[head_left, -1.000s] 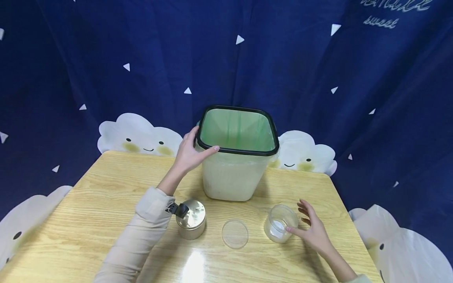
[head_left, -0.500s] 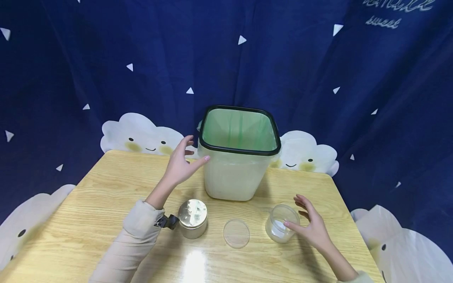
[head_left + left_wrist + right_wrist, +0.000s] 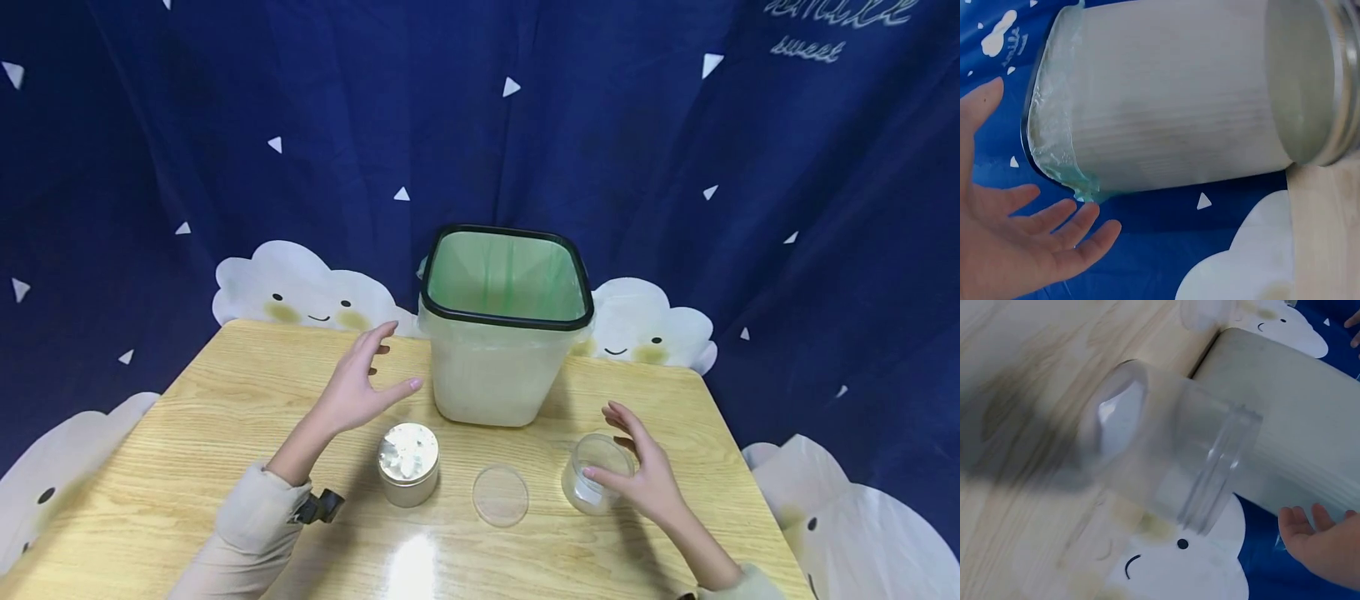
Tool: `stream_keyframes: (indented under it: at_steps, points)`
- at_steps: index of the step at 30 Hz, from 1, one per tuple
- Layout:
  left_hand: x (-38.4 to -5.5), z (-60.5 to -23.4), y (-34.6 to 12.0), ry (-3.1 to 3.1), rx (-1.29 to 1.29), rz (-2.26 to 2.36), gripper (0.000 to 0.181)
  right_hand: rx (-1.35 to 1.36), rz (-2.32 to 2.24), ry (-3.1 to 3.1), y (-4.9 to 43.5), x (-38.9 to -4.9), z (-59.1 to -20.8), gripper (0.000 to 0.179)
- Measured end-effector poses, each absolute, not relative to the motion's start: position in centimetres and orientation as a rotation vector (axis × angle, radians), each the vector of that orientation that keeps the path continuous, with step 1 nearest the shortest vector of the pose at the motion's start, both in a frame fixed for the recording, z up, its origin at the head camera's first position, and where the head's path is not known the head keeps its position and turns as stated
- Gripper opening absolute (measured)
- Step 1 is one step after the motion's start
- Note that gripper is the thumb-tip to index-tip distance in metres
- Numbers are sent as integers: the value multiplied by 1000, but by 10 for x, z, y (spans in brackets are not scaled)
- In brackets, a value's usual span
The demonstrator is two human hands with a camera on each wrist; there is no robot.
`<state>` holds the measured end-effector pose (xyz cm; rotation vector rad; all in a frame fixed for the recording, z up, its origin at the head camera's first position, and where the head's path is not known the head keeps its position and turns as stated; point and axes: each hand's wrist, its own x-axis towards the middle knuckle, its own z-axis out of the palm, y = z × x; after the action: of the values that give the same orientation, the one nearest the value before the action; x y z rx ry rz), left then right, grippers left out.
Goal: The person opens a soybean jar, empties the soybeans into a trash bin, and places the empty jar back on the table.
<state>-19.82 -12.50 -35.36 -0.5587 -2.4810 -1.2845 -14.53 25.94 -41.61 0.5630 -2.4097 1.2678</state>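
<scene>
Looking down at the table (image 3: 247,400), we see the left hand (image 3: 352,393) holding nothing, its fingers spread and thumb apart from them, left of the bin (image 3: 491,375) and near the silver tin (image 3: 408,467). The right hand (image 3: 649,475) is also free, thumb spread away from its slightly bent fingers; from the head it overlaps the clear jar (image 3: 597,452), but our right wrist view shows a gap. The jar stands upright; a clear disc (image 3: 500,496) lies flat between it and the tin.
</scene>
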Motion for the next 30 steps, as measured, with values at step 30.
stream_keyframes:
  at_steps: [30]
  points:
    - [-163, -392, -156, -2498, -845, -1186, 80, 845, 1428, -2518, 187, -167, -438, 88]
